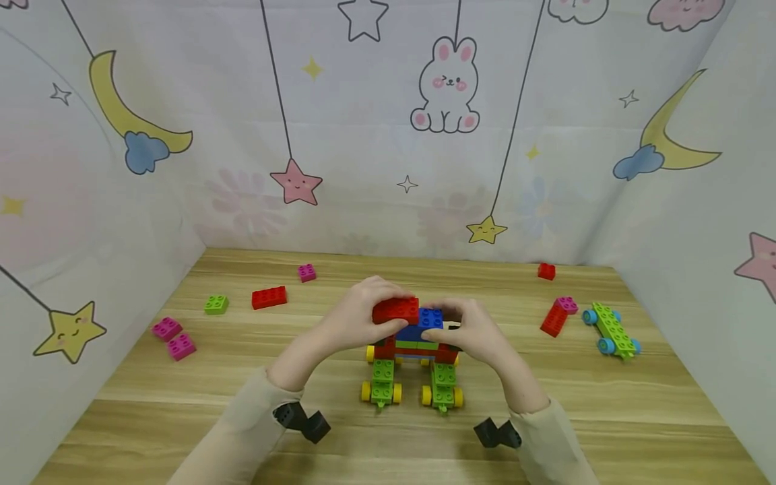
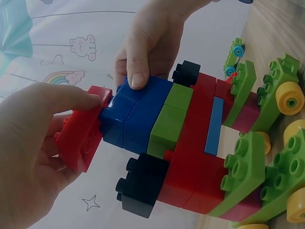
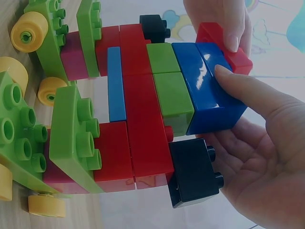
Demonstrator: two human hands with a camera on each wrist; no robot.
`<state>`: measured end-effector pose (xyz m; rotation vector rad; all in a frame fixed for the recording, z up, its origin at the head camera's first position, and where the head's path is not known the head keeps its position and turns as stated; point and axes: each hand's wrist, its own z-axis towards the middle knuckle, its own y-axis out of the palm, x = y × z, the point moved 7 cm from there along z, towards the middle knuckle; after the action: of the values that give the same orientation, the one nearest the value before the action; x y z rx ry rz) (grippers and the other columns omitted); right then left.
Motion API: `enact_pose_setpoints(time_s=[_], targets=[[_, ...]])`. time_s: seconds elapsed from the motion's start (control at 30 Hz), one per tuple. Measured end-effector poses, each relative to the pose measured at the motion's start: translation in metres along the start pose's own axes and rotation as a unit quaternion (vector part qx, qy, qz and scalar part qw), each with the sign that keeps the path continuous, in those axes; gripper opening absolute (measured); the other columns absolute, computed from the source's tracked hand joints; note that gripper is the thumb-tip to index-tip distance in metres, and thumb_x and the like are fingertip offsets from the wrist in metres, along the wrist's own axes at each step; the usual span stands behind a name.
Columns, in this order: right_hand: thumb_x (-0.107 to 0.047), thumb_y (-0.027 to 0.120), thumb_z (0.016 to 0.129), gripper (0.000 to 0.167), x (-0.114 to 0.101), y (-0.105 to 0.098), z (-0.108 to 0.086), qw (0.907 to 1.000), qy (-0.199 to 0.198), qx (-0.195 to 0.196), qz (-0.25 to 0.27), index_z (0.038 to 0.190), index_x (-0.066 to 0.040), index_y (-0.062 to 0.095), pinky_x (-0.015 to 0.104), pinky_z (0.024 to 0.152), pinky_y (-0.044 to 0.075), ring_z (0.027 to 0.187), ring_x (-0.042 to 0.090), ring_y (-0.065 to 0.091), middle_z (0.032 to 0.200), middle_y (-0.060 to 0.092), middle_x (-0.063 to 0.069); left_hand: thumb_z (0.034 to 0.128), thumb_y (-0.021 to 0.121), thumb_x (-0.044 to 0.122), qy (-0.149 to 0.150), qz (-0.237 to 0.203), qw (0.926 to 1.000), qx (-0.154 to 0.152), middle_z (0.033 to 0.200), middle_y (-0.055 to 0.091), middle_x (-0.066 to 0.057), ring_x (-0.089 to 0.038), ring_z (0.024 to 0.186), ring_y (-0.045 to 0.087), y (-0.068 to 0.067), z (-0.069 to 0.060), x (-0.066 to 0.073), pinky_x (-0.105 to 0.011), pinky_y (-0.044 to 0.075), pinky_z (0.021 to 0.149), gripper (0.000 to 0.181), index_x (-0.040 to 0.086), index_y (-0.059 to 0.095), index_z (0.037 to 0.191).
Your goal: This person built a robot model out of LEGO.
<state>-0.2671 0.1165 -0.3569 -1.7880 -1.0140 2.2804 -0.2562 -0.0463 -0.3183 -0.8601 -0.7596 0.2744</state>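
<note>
My left hand [image 1: 358,313] grips a long red brick [image 2: 78,138] between thumb and fingers. In the left wrist view the brick sits tilted at one end of the studded top of the blue bricks [image 2: 136,112]; whether it is pressed on, I cannot tell. With its thumb on one side and fingers behind, my right hand [image 1: 469,330] pinches the blue bricks. Below them come green bricks [image 3: 174,95], red bricks [image 3: 147,124] and a thin blue piece [image 3: 116,83]. A black brick [image 3: 193,167] juts out on each side. Green wheeled bases [image 1: 382,384] with yellow wheels carry the build.
On the left of the wooden table [image 1: 242,377] lie pink bricks [image 1: 181,346], a green brick [image 1: 216,304] and a red brick [image 1: 269,297]. To the right are a red brick [image 1: 554,320] touching a pink one [image 1: 566,305], and a green wheeled base [image 1: 612,330]. Patterned cloth [image 1: 376,135] encloses the table.
</note>
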Motion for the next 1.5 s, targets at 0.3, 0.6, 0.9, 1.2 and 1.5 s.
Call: enact_pose_setpoints(time_s=[0.3, 0.6, 0.9, 1.2, 1.5], targets=[[-0.017, 0.075, 0.087, 0.042, 0.001, 0.001, 0.0, 1.0, 0.001, -0.001, 0.002, 0.124, -0.001, 0.065, 0.042, 0.086, 0.057, 0.107, 0.032, 0.066, 0.117, 0.069, 0.017, 0.0862, 0.074, 0.018, 0.004, -0.001, 0.9997, -0.024, 0.115, 0.07, -0.01, -0.026, 0.103, 0.061, -0.002, 0.004, 0.0, -0.032, 0.057, 0.079, 0.037, 0.005, 0.068, 0.121], [-0.017, 0.075, 0.086, 0.042, 0.001, 0.0, 0.0, 1.0, 0.001, 0.001, -0.001, 0.124, -0.002, 0.065, 0.047, 0.089, 0.055, 0.107, 0.032, 0.066, 0.118, 0.068, 0.017, 0.0861, 0.075, 0.022, -0.005, 0.011, 0.9982, -0.059, 0.118, 0.069, -0.01, -0.025, 0.103, 0.061, -0.002, 0.008, 0.0, -0.029, 0.055, 0.078, 0.04, 0.008, 0.068, 0.123], [-0.018, 0.075, 0.087, 0.043, 0.001, 0.0, 0.0, 1.0, -0.002, 0.0, -0.003, 0.124, -0.001, 0.064, 0.04, 0.085, 0.057, 0.106, 0.032, 0.067, 0.116, 0.069, 0.017, 0.0861, 0.076, 0.022, -0.002, 0.005, 0.9976, -0.069, 0.117, 0.07, -0.01, -0.024, 0.102, 0.06, -0.002, 0.009, -0.002, -0.028, 0.054, 0.078, 0.04, 0.008, 0.068, 0.123], [-0.016, 0.076, 0.086, 0.042, 0.001, 0.0, -0.001, 1.0, 0.001, 0.001, -0.004, 0.124, -0.001, 0.065, 0.039, 0.085, 0.058, 0.105, 0.031, 0.067, 0.116, 0.069, 0.017, 0.086, 0.076, 0.021, 0.011, 0.013, 0.9967, -0.08, 0.115, 0.07, -0.009, -0.024, 0.102, 0.06, -0.003, 0.011, 0.001, -0.027, 0.054, 0.079, 0.039, 0.007, 0.069, 0.122], [-0.016, 0.075, 0.087, 0.042, 0.0, 0.0, 0.0, 1.0, -0.006, 0.001, -0.004, 0.124, 0.0, 0.065, 0.04, 0.085, 0.057, 0.105, 0.031, 0.067, 0.116, 0.069, 0.017, 0.0851, 0.076, 0.019, 0.003, 0.015, 0.9965, -0.082, 0.114, 0.071, -0.009, -0.024, 0.101, 0.06, -0.002, 0.013, 0.002, -0.026, 0.054, 0.078, 0.038, 0.007, 0.069, 0.12]])
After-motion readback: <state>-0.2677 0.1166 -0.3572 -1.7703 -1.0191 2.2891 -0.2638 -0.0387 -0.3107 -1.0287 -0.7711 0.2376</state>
